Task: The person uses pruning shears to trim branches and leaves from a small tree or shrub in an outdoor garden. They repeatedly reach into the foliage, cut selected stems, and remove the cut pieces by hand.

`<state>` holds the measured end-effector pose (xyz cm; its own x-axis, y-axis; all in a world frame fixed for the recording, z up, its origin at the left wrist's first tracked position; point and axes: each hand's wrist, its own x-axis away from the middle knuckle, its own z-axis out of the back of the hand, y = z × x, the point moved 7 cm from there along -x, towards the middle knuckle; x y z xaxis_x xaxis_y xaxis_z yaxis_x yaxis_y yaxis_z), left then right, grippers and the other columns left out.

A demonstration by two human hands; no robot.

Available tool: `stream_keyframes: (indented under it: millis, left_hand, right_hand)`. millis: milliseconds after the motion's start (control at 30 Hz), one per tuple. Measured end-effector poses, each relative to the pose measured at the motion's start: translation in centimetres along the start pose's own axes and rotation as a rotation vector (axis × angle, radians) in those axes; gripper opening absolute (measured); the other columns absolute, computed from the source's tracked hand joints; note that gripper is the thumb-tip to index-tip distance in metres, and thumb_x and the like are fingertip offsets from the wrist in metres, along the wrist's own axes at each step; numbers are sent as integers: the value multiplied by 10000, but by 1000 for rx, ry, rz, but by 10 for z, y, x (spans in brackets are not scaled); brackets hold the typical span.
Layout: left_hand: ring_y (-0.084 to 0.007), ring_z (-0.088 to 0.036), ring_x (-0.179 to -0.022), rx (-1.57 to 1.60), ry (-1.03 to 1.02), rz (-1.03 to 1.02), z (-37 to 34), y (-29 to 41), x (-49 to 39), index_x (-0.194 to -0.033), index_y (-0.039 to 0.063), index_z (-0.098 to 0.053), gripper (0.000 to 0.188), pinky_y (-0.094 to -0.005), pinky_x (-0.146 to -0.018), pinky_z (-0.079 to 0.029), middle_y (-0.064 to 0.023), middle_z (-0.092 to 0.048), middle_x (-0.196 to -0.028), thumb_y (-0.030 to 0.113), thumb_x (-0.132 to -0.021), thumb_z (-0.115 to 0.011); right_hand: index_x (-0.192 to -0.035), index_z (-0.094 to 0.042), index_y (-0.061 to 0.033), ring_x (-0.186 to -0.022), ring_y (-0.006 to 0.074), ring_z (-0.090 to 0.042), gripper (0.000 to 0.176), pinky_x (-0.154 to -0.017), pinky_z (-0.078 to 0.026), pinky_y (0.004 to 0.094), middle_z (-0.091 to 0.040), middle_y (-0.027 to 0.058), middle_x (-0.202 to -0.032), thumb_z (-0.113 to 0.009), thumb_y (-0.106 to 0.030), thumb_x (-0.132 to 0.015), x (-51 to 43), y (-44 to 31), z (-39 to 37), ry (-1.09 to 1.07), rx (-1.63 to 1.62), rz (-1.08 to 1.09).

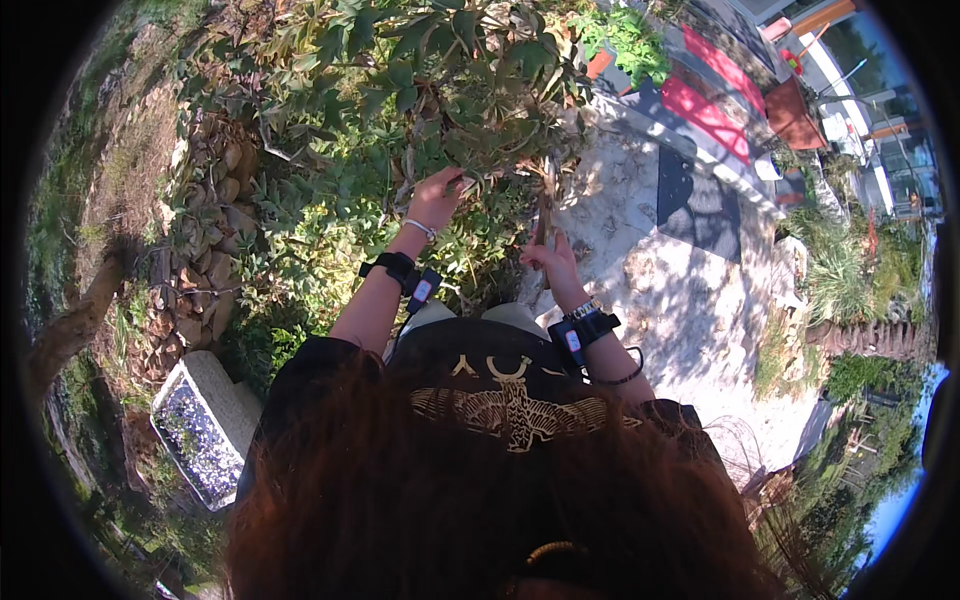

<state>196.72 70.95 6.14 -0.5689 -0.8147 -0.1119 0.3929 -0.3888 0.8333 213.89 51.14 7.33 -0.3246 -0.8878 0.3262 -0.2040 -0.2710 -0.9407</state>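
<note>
My left hand (437,201) reaches into a leafy shrub (450,97), its fingers curled beside narrow leaves. Something small and dark shows at its fingertips, too small to name; whether the hand grips it I cannot tell. Lower and to the right, my right hand (555,262) has its thumb and fingers apart, with nothing visible between them. It is beside an upright brown woody stem (549,195); whether it touches the stem is unclear. Below my left hand, paler green foliage (322,240) grows in sunlight.
A stacked stone wall (214,277) runs along the left, near a stone trough (217,405). Pale paving (630,300) with a dark mat (697,202) lies to the right. Beyond a raised edge are red mats (705,116) and a terracotta planter (795,112). A tree trunk (75,322) leans at far left.
</note>
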Motion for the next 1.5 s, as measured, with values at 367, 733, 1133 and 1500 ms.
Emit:
stream_keyframes:
  millis: [367, 733, 1133, 1500]
  left_hand:
    - [-278, -604, -963, -206, 125, -67, 21, 16, 4, -1285, 111, -568, 411, -337, -830, -487, -127, -621, -1134, 247, -905, -648]
    - [-278, -590, -1085, -187, -14, 157, 13, 25, -4, -1365, 146, -506, 525, -362, -935, -466, -167, -587, -1240, 443, -937, -574]
    - [-334, -600, -975, 60, -11, -8, 6, 11, -3, -1278, 156, -595, 399, -420, -853, -489, -148, -610, -1074, 173, -881, -634]
    - [-193, -571, -867, -39, -58, 145, 0, 7, -5, -1266, 124, -578, 369, -352, -815, -493, -94, -625, -1120, 199, -911, -651]
  right_hand:
    - [-1153, -474, 10, -848, 265, -607, 510, -772, -476, 381, -611, 145, -929, -685, -192, -734, 10, -6, 2, 90, 468, 196]
    - [-1199, -450, 37, -969, 416, -575, 570, -822, -473, 480, -582, 228, -1037, -661, -215, -735, 8, -22, 0, 41, 987, 157]
    - [-1340, -371, 1, -1125, 388, -486, 751, -979, -412, 447, -492, 209, -1199, -698, -145, -680, 34, -12, 2, -33, 889, 568]
    - [-1321, -378, 5, -996, 258, -583, 669, -890, -459, 368, -587, 136, -1056, -673, -113, -732, 29, -20, 35, -86, 381, 340]
